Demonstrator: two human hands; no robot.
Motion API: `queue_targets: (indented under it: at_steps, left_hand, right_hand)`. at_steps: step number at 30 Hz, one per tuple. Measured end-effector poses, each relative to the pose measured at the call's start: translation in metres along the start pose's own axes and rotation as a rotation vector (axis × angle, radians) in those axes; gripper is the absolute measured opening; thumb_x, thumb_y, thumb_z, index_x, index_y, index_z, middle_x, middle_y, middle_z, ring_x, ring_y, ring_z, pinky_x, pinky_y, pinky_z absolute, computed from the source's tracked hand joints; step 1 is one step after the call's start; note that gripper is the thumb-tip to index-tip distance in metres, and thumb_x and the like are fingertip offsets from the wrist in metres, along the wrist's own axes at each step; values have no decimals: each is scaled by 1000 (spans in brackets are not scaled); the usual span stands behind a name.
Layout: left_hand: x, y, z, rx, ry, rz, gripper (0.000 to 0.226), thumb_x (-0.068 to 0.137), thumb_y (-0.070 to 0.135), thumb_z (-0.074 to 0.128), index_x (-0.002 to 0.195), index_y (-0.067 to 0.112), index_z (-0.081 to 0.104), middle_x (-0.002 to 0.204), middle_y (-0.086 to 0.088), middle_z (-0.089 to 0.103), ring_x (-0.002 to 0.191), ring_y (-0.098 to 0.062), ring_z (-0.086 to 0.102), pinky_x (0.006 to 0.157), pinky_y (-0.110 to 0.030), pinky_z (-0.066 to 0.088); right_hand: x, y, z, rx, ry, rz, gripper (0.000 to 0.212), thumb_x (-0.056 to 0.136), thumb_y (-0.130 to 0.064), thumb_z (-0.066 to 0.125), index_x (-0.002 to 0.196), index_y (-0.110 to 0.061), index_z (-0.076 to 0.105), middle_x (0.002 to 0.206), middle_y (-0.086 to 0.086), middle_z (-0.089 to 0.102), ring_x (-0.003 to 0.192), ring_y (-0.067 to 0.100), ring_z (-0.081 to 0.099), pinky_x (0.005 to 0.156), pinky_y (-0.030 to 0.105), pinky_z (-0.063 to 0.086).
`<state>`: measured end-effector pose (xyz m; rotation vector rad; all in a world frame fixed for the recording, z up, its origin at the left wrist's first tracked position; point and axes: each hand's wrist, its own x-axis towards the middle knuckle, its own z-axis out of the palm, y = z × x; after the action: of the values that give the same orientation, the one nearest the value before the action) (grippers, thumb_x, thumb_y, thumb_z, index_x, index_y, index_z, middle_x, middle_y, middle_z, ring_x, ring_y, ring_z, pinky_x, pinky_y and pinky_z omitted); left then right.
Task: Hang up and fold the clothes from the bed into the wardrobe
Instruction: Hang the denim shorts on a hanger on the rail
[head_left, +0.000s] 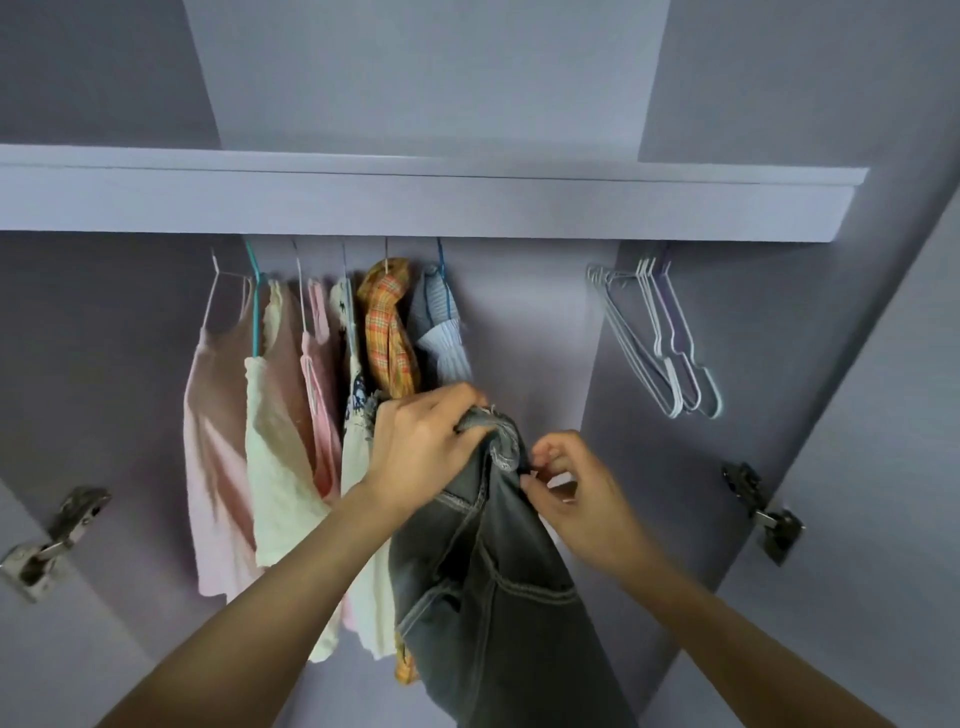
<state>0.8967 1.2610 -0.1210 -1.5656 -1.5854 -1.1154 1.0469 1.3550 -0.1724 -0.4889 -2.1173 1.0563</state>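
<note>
Your left hand (421, 447) has its grip clenched over the bunched top edge of the dark grey denim garment with pale stitching (498, 587), which hangs down between your forearms in front of the open lilac wardrobe (524, 322). Your right hand (576, 493) pinches the same garment's edge between thumb and curled fingers, just beside the left hand. Directly behind your left hand hangs a row of garments, below the lilac shelf (415, 202): from left to right, a pale pink strappy top (213, 447), a cream textured top on a teal hanger (275, 467), a pink top (319, 415), a white patterned garment (356, 441), an orange plaid shirt (387, 338) and a light blue striped shirt (441, 332). The denim overlaps the lower parts of the white garment and the plaid shirt, so this row crowds the space to the left of your hands. To the right, well apart from the hung clothes, a cluster of bare white and lilac wire hangers (670, 353) hangs near the wardrobe's side wall. A metal door hinge (52, 540) sits at the left edge and another metal hinge (763, 512) at the right.
</note>
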Motion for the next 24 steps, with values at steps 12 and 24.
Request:
queue_targets:
  at_steps: [12, 24]
  left_hand:
    - [10, -11, 18, 147, -173, -398, 16, 71, 2, 65, 80, 14, 58, 57, -8, 62, 53, -36, 59, 50, -29, 34]
    - [7, -23, 29, -228, -816, -795, 36, 73, -6, 59, 63, 28, 57, 69, 10, 58, 73, -10, 57, 53, -7, 39]
  right_hand:
    - [1, 24, -44, -875, -62, -51, 7, 84, -24, 55, 86, -24, 48, 75, 0, 62, 71, 26, 63, 62, 32, 34]
    - [23, 46, -57, -536, -95, 130, 30, 87, -42, 58, 110, -24, 58, 86, -6, 65, 79, 16, 61, 75, 31, 46]
